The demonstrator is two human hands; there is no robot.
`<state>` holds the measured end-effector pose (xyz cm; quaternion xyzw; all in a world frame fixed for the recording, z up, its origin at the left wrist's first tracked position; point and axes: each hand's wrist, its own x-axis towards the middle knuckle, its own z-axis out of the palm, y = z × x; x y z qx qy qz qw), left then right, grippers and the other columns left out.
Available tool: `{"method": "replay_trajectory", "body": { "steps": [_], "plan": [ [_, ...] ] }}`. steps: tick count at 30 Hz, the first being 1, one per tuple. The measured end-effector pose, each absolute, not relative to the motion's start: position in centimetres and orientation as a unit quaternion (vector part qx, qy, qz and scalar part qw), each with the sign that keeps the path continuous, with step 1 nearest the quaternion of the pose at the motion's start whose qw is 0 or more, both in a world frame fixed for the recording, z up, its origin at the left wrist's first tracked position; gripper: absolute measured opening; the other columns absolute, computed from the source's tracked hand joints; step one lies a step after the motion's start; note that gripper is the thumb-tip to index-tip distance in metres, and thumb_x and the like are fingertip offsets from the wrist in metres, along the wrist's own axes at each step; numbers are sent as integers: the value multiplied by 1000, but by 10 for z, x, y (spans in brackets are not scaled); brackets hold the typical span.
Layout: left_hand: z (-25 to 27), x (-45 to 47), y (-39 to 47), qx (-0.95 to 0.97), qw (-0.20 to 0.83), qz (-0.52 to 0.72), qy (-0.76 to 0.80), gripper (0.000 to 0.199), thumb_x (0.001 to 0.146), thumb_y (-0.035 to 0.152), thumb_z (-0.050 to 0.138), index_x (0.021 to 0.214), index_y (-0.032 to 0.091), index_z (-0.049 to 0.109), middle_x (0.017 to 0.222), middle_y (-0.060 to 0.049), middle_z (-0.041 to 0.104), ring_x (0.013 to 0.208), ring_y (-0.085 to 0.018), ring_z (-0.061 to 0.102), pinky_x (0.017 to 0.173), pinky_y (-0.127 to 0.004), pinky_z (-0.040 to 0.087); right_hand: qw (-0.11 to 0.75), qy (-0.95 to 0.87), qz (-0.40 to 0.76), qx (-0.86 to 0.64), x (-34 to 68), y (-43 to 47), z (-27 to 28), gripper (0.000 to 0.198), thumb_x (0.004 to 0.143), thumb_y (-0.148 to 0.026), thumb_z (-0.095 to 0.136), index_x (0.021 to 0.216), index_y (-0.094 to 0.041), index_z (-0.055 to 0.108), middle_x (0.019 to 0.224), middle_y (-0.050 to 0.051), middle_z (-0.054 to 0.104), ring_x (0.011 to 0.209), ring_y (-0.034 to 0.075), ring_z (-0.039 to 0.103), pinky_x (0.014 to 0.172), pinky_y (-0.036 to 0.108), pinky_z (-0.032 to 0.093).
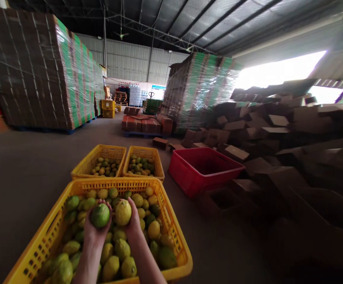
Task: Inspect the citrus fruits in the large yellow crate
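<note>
Over a large yellow crate (176, 221) full of green and yellow lemons, both of my hands are raised with fruit in them. My left hand (92, 232) cups a green lemon (100, 215), its fingers curled behind the fruit. A yellow lemon (123, 212) rests in my right hand (134, 221), held between thumb and fingers, which are partly hidden behind it. The two lemons are side by side, a small gap apart. Beneath my wrists lie more lemons (122, 249) of mixed green and yellow.
Two smaller yellow crates (82, 163) of lemons stand just beyond. To the right is a red crate (186, 179), beside a large heap of cardboard boxes (266, 157). Tall wrapped box stacks (32, 71) rise at the back, with a pallet of cartons (142, 125) between them.
</note>
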<state>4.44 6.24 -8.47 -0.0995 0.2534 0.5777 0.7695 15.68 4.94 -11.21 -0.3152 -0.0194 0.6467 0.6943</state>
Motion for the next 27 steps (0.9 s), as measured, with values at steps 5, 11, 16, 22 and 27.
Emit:
{"method": "replay_trajectory", "body": {
  "steps": [5,11,16,22,27],
  "plan": [
    [-78,43,56,-106,764,578,265,29,81,7,42,89,20,67,71,0,74,66,-15,73,65,-25,62,706,-10,646,-290,158,44,-103,21,75,-35,75,72,-15,70,65,2,71,59,14,68,58,22,55],
    [-68,48,45,-106,777,550,287,24,81,8,44,85,18,66,69,-1,72,64,-15,72,64,-24,61,709,17,647,-278,155,41,-97,21,76,-37,71,72,-17,69,64,1,70,57,14,67,62,25,57],
    [-71,43,41,-95,777,552,287,39,82,10,44,111,20,69,71,-2,73,67,-17,73,68,-29,62,731,20,624,-275,154,34,-96,16,74,-35,73,80,-21,68,72,0,74,69,18,71,67,30,60],
    [-69,42,36,-58,782,556,277,42,89,15,45,125,17,66,87,-9,77,81,-23,75,75,-36,62,732,-54,622,-272,162,26,-96,29,63,-33,80,86,-23,66,84,3,76,87,24,74,66,34,61],
    [-70,50,37,-50,787,551,273,41,94,16,44,132,17,61,98,-11,77,88,-23,75,81,-36,61,740,-59,605,-288,162,28,-95,29,68,-38,81,89,-24,66,86,3,76,84,24,74,65,35,62]
  ]
}}
